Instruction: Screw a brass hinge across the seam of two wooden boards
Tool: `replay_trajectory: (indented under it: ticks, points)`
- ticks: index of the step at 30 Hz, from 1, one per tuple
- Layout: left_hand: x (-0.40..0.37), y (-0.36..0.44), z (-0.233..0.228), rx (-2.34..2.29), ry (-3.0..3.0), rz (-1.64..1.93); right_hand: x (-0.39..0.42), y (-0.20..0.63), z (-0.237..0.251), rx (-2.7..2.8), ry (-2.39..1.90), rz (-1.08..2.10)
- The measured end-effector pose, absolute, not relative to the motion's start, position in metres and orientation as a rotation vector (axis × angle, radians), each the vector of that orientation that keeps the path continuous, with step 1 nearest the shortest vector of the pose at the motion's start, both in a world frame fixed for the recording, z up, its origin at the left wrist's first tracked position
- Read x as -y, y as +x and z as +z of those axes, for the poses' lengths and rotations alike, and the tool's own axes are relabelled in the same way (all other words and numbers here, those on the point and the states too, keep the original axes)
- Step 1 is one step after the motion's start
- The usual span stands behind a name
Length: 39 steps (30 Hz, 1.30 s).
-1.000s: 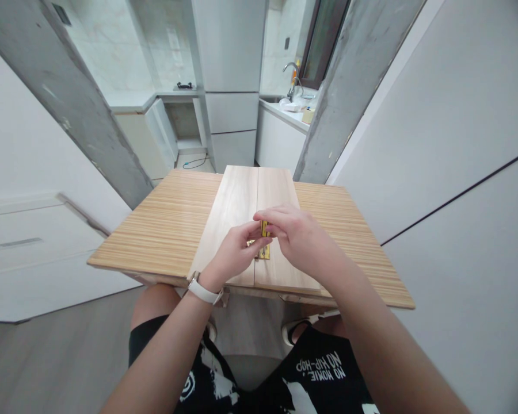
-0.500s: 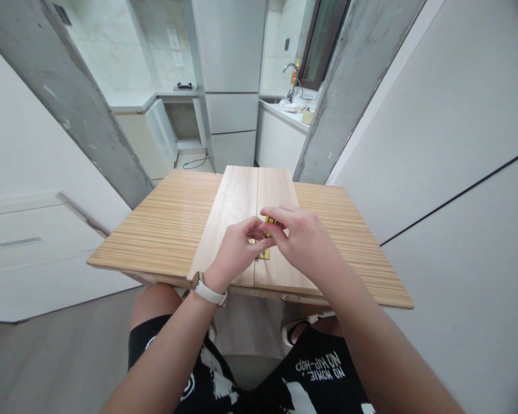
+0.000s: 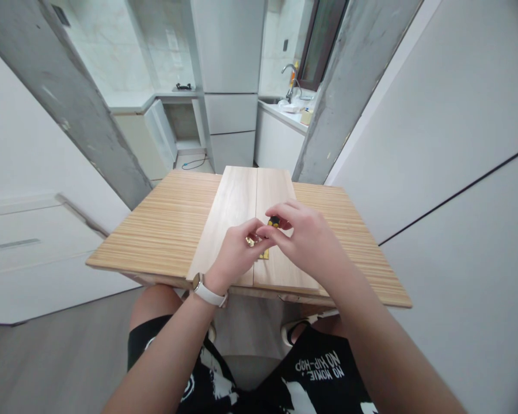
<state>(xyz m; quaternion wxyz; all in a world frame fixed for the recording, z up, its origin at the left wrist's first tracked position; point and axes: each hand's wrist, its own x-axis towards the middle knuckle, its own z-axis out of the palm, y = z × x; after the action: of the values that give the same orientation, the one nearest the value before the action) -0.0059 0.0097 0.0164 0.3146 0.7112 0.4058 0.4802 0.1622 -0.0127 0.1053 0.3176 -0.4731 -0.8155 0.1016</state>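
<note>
My left hand [image 3: 236,250], with a white-strapped watch on its wrist, is closed with its fingertips together. A shiny gold piece [image 3: 251,241] shows among its fingers; whether it is held or lies beneath cannot be told. My right hand [image 3: 308,233] pinches a small yellow-and-black object [image 3: 274,222] between thumb and fingers, right beside the left fingertips. The fingers cover most of it. Under the hands, a flat brass-coloured plate [image 3: 264,255] lies by the seam between two pale wooden boards, the left board [image 3: 218,230] and the right board [image 3: 285,273], which lie side by side.
The boards rest on a striped wooden table [image 3: 155,230], which extends to both sides. My legs are below its near edge. Beyond stand a fridge [image 3: 231,109], a counter with a sink and tap [image 3: 290,80], and an open cabinet [image 3: 181,123]. White panels flank the table.
The yellow-and-black object has turned in my right fingers, showing more black now. My right hand has shifted slightly right; more of the gold piece shows by my left fingers.
</note>
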Motion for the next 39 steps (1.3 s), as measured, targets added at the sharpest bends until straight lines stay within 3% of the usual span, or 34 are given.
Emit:
replay_trajectory:
  ticks: [5, 14, 21, 33, 39]
  points:
    - [-0.012, -0.006, 0.020, -1.030, 1.841, 1.253, 0.011, 0.160, 0.103, 2.191, -1.209, 0.225]
    - [-0.014, -0.009, 0.022, -0.858, 1.800, 1.170, 0.004, 0.168, 0.105, 2.214, -1.067, 0.423]
    - [-0.012, -0.005, 0.021, -1.049, 1.842, 1.292, 0.008, 0.161, 0.095, 2.109, -1.210, 0.241]
    - [-0.013, -0.015, 0.018, -0.866, 1.828, 1.152, 0.007, 0.167, 0.096, 2.183, -1.050, 0.501]
    - [-0.011, -0.009, 0.020, -1.001, 1.823, 1.252, 0.010, 0.160, 0.087, 2.066, -1.186, 0.332]
